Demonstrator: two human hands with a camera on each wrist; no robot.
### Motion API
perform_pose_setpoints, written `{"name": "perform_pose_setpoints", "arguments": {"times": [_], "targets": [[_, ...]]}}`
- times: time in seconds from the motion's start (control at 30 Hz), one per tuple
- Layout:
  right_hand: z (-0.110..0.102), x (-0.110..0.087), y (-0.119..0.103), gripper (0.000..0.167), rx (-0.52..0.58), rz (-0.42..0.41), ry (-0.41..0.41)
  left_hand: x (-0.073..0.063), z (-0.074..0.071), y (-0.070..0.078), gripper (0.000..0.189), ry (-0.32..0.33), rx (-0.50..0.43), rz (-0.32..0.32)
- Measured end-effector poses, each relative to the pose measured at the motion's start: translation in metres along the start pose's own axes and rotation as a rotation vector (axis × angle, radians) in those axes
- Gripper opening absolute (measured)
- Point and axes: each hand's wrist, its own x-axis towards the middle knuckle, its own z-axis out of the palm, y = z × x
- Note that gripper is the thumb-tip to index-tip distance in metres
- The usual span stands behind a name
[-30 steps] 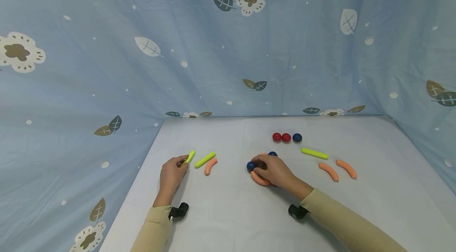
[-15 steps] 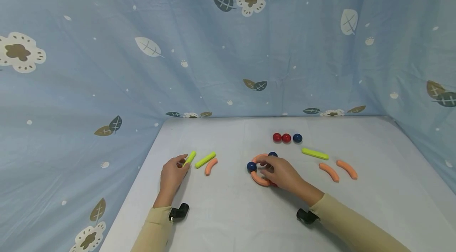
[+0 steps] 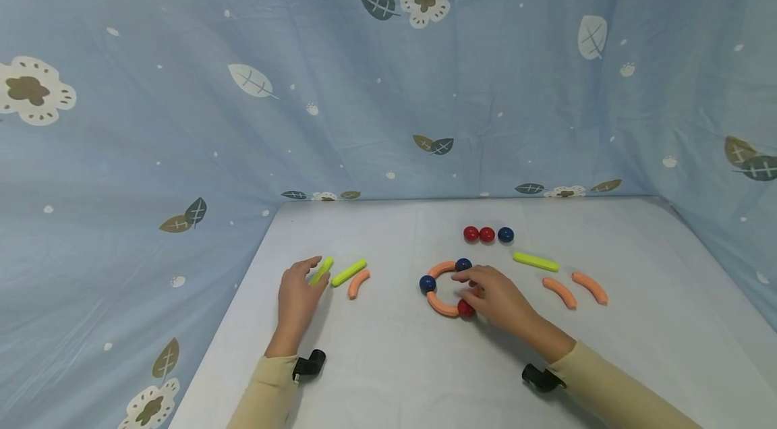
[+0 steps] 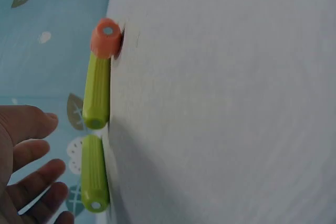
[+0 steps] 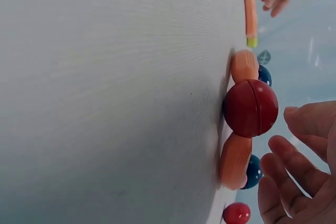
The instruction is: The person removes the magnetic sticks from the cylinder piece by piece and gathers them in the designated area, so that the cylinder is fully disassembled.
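Over a green rod (image 3: 324, 270) on the left, my left hand (image 3: 299, 299) has its fingers spread. The left wrist view shows these fingers apart from the green rod (image 4: 95, 173). My right hand (image 3: 499, 301) is at the right side of a ring and covers part of it. Curved orange rods (image 3: 442, 306) form that ring, with two blue balls (image 3: 427, 284) and a red ball (image 3: 466, 308) at their joints. In the right wrist view the loosely bent fingers are near the red ball (image 5: 251, 107), apart from it, holding nothing. An orange rod (image 5: 235, 161) meets that ball below.
Another green rod (image 3: 349, 272) and a curved orange rod (image 3: 359, 284) lie right of my left hand. Two red balls (image 3: 479, 234) and a blue ball (image 3: 506, 235) stand in a row behind the ring. Farther right are a green rod (image 3: 536, 262) and two orange rods (image 3: 574, 289).
My right hand has drawn back to the right, uncovering more of the ring and its red ball. My left hand's fingers have spread from around the green rod, which stays in place.
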Motion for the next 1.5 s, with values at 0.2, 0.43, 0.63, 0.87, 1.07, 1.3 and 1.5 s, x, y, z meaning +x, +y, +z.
{"name": "perform_pose_setpoints", "arguments": {"times": [0.2, 0.43, 0.63, 0.87, 1.07, 1.3, 1.5], "targets": [[-0.003, -0.006, 0.001, 0.030, -0.016, 0.000, -0.011, -0.006, 0.006, 0.015, 0.041, 0.032, -0.029, 0.110], [-0.005, -0.011, 0.002, 0.029, -0.008, 0.026, -0.041, -0.018, 0.018, 0.038, 0.037, 0.083, -0.095, 0.313], [-0.005, -0.014, 0.004, 0.028, -0.009, 0.048, -0.070, -0.029, 0.030, 0.056, 0.033, 0.042, -0.142, 0.425], [-0.003, -0.017, 0.005, 0.027, -0.020, 0.023, -0.087, -0.039, 0.046, 0.071, 0.034, -0.078, -0.131, 0.436], [-0.003, -0.020, 0.005, 0.028, -0.025, 0.004, -0.110, -0.045, 0.055, 0.087, 0.036, -0.128, -0.133, 0.481], [-0.002, -0.022, 0.006, 0.031, 0.002, -0.003, -0.126, -0.049, 0.067, 0.106, 0.044, -0.240, -0.113, 0.478], [0.000, -0.021, 0.006, 0.031, 0.005, -0.005, -0.117, -0.046, 0.080, 0.118, 0.049, -0.335, -0.067, 0.439]]}}
